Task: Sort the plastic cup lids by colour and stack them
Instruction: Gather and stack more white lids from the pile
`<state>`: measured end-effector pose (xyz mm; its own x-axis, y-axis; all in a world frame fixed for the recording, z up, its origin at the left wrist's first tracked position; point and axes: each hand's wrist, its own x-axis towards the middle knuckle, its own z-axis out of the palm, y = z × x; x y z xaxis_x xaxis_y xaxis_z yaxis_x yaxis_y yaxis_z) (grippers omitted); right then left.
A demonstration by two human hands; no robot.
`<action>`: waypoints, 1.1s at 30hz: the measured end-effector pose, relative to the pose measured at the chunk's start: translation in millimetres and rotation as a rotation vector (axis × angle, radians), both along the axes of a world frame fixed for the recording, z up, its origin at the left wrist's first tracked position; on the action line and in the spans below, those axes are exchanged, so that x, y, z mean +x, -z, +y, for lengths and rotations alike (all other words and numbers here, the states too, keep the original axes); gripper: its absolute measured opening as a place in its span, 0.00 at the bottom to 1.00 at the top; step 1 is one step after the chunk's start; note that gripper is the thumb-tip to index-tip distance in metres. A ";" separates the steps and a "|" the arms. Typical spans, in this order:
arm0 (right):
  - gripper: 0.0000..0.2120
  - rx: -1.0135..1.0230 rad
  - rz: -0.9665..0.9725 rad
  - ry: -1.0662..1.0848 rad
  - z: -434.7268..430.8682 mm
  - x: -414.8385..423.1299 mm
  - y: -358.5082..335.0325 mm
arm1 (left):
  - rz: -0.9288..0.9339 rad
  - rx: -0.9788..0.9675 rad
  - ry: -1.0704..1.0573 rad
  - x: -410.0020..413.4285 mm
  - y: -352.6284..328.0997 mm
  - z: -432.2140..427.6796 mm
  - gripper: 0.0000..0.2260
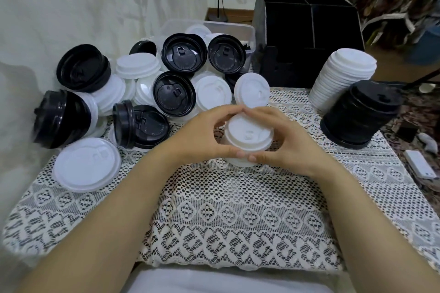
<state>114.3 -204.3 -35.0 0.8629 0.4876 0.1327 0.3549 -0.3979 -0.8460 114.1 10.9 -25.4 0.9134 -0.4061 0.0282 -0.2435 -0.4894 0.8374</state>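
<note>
A short stack of white lids (247, 137) stands in the middle of the table, and both hands wrap around it. My left hand (202, 135) grips its left side and my right hand (285, 140) its right side, with fingertips meeting behind and thumbs meeting in front. One white lid (252, 91) stands tilted just behind the fingers. A mixed heap of black lids (174, 93) and white lids (138, 65) covers the back left. At the right stand a tall white stack (342, 78) and a black stack (359, 114).
A single large white lid (87, 164) lies at the left. A clear plastic tub (228, 28) and a black divided box (307, 38) sit at the back. The lace tablecloth (238, 209) covers the table. A white remote (420, 166) lies off the right edge.
</note>
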 end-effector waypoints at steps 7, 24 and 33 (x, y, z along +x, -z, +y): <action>0.39 -0.222 0.028 -0.053 0.9 0.3 2.8 | -0.058 0.273 0.033 -3.9 -2.5 0.8 0.44; 0.35 -0.329 -0.053 -0.009 4.6 -1.2 5.7 | -0.077 0.380 0.038 -2.1 1.7 -0.2 0.44; 0.32 -0.320 -0.108 0.101 9.8 2.1 8.2 | -0.093 0.319 -0.041 0.7 0.5 -0.7 0.38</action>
